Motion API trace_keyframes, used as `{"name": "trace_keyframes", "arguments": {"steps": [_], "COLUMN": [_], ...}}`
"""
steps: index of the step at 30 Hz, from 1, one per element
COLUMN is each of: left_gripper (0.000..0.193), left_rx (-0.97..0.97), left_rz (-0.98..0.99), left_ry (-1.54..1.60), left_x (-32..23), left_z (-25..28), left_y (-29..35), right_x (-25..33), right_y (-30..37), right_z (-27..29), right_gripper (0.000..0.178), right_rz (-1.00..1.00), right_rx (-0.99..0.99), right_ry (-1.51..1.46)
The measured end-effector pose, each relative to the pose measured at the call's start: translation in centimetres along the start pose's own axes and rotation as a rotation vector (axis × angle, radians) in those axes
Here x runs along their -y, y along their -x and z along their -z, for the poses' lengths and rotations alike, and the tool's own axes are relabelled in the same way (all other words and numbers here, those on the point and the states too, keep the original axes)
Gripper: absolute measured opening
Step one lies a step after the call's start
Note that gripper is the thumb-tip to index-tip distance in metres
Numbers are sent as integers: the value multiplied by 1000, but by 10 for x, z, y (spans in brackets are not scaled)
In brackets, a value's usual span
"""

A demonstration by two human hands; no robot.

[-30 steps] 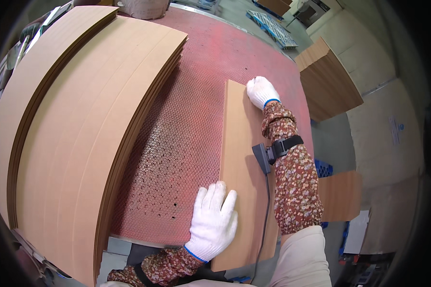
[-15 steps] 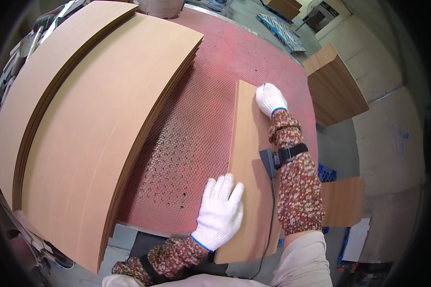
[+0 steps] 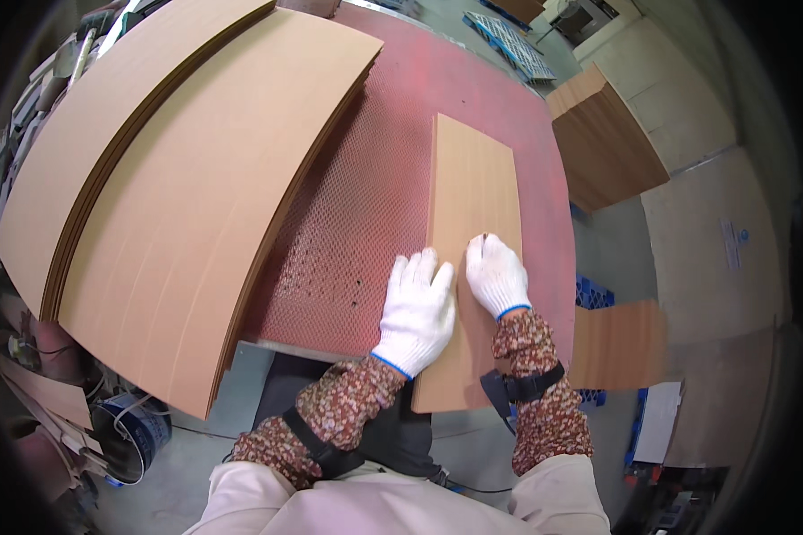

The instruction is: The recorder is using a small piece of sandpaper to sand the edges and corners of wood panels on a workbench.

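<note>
A long, narrow wood-coloured board lies lengthwise in front of me, its near end reaching past the table's front edge. My left hand, in a white knitted glove, rests over the board's left edge with its fingers stretched out and nothing in it. Beside it, on the middle of the board, my gloved right hand is closed with its fingertips pressed together at the surface. Whatever it may hold is hidden under the fingers.
Two stacks of large, pale boards, a wide stack and another stack, cover the table's left side. The table has a red mesh top. More brown boards stand off to the right; a dark bucket is at lower left.
My right hand has come from the board's far end toward me, to the middle next to my left hand. The left hand stays on the left edge; the whole view has shifted.
</note>
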State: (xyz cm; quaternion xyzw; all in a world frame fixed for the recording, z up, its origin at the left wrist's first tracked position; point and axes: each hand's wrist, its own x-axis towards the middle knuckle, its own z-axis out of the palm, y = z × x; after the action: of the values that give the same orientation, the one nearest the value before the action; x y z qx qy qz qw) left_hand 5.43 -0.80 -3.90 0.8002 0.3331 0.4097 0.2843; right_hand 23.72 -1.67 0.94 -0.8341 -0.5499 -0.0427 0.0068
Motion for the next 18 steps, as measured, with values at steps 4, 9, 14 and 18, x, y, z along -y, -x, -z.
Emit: {"name": "trace_keyframes", "arguments": {"steps": [4, 9, 14, 18], "left_gripper": [46, 44, 37, 32], "left_rx": [-12, -22, -37, -2], "left_rz": [1, -26, -78, -128], "left_ry": [-18, -52, -60, -58], "left_x": [-12, -6, -1, 1], "left_z": [-12, -16, -19, -6], "left_y": [-8, -4, -6, -14], "right_x": [7, 22, 17, 25], "right_y": [73, 151, 210, 243], "right_z": [30, 46, 43, 53], "right_gripper": [38, 32, 28, 27], "right_rz": [-83, -66, -74, -87], "right_rx": [65, 157, 221, 205], "right_ry": [-53, -97, -73, -85]}}
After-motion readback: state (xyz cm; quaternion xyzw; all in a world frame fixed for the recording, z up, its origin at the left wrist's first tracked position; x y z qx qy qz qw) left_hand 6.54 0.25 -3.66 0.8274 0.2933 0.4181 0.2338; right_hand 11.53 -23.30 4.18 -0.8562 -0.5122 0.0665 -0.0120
